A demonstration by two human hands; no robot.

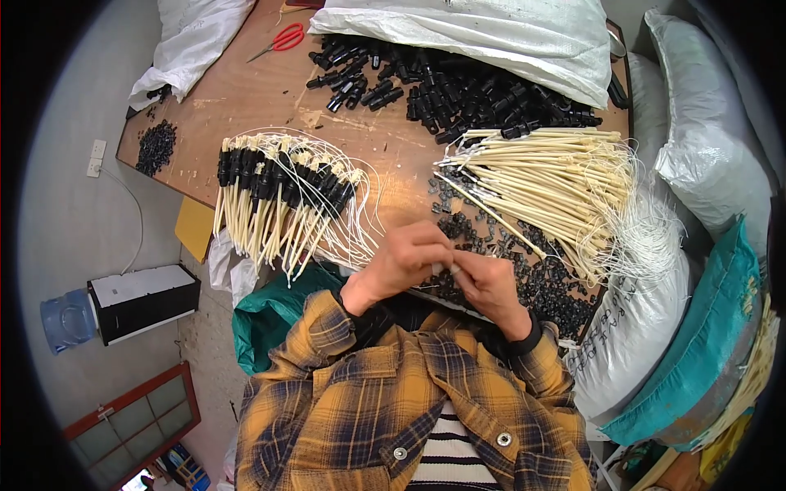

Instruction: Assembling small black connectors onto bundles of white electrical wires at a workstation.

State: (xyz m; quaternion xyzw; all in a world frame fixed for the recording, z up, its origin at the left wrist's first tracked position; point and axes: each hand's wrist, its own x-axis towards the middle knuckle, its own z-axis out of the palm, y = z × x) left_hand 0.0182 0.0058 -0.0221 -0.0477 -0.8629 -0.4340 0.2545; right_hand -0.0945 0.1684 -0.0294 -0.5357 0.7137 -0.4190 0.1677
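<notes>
My left hand [404, 260] and my right hand [490, 282] meet at the table's near edge, fingers closed and fingertips pressed together. Whatever they pinch is too small or too hidden to make out. Just beyond and below them small black plastic pieces [565, 295] lie scattered. Left of my hands is a bundle of cream-coloured rods with black sleeves [282, 184], thin white strings trailing from their ends. To the right lies a pile of cream rods without sleeves [540, 188], their white strings [651, 245] hanging over the table's right side.
Black tubular connectors [458, 90] are heaped at the back under a white sack [491, 33]. Red-handled scissors [282, 39] lie at the far left of the wooden table [344, 106], beyond a small heap of black bits [157, 147]. Stuffed sacks [708, 131] crowd the right side.
</notes>
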